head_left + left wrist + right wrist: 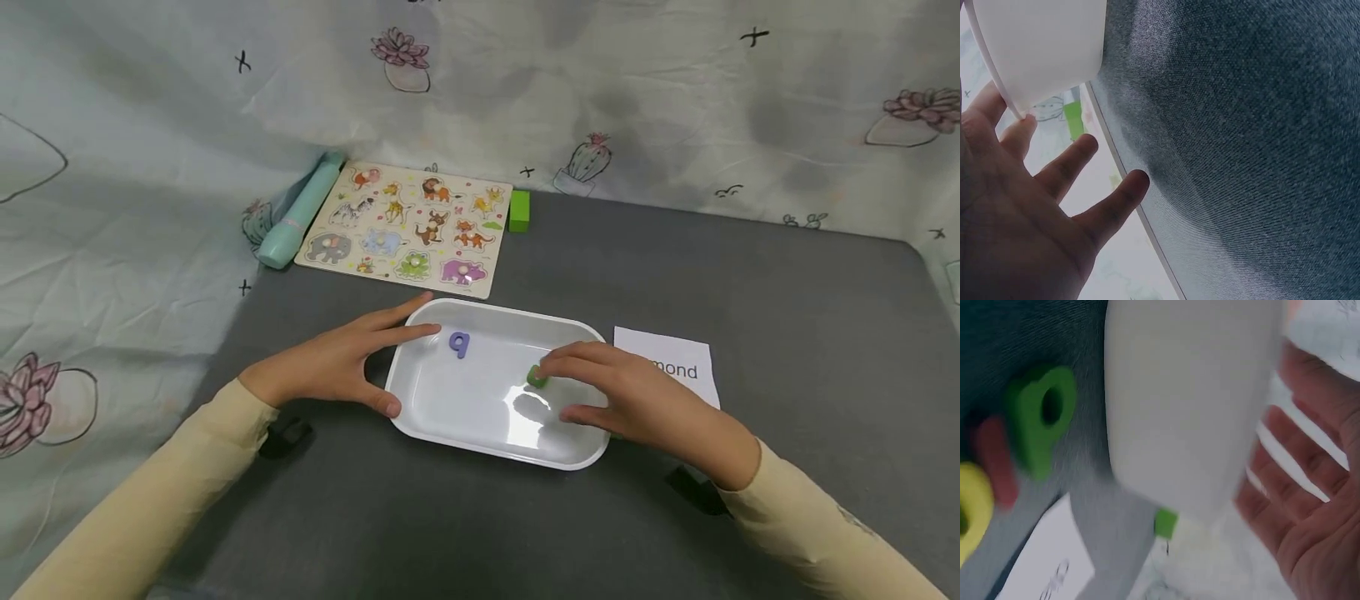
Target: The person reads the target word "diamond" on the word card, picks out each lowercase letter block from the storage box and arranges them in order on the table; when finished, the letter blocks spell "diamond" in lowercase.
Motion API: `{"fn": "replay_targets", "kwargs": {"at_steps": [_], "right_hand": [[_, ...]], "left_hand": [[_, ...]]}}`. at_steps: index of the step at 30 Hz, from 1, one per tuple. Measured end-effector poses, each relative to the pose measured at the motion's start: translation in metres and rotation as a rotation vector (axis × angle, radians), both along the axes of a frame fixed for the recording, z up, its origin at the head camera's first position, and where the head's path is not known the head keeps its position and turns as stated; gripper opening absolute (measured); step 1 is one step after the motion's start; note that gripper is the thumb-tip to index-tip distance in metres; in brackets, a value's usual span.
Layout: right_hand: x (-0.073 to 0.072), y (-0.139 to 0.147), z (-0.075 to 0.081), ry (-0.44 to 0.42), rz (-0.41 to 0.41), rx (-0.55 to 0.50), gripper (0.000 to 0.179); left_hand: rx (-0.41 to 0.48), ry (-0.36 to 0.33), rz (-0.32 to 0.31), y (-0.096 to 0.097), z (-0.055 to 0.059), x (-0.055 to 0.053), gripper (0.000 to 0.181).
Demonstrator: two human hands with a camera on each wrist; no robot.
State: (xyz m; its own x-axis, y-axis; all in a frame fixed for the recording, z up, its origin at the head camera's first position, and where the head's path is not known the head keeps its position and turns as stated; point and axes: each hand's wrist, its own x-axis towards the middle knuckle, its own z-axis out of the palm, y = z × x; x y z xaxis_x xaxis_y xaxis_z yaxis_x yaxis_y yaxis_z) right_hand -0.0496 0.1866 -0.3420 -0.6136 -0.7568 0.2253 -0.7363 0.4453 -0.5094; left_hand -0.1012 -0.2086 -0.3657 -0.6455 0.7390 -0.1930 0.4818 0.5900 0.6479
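Observation:
A white tray (480,417) lies in front of me, holding a purple letter (460,343) and a small green piece (536,377). At the tray's left end my left hand (330,362) is spread, its thumb by the near rim and a finger reaching over the edge; the left wrist view shows fingertips at the rim. From the right, my right hand (622,387) reaches over the tray. Its fingertips are right at the green piece, while the thumb stays apart from them. The right wrist view shows these fingers extended, partly hidden behind the tray wall.
Behind the tray lie an animal peg puzzle (416,217), a teal cylinder (300,212) and a green block (519,212). Printed paper (686,358) sits beyond my right hand. The right wrist view shows a green letter-like piece (1025,412), red piece (996,459) and yellow piece (977,500).

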Motion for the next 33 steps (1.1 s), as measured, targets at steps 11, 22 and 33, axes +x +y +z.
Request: {"fn": "replay_targets", "kwargs": {"at_steps": [11, 22, 33], "right_hand": [[-0.024, -0.034, -0.018, -0.024, 0.072, 0.264, 0.049], [-0.027, -0.043, -0.024, 0.052, 0.033, 0.291, 0.034], [-0.03, -0.034, -0.019, 0.0, 0.117, 0.078, 0.033]], "left_hand": [[-0.001, 0.021, -0.018, 0.004, 0.005, -0.002, 0.104], [0.005, 0.004, -0.016, 0.005, 0.007, 0.001, 0.103], [-0.013, 0.007, -0.005, 0.004, 0.006, 0.003, 0.103]]}}
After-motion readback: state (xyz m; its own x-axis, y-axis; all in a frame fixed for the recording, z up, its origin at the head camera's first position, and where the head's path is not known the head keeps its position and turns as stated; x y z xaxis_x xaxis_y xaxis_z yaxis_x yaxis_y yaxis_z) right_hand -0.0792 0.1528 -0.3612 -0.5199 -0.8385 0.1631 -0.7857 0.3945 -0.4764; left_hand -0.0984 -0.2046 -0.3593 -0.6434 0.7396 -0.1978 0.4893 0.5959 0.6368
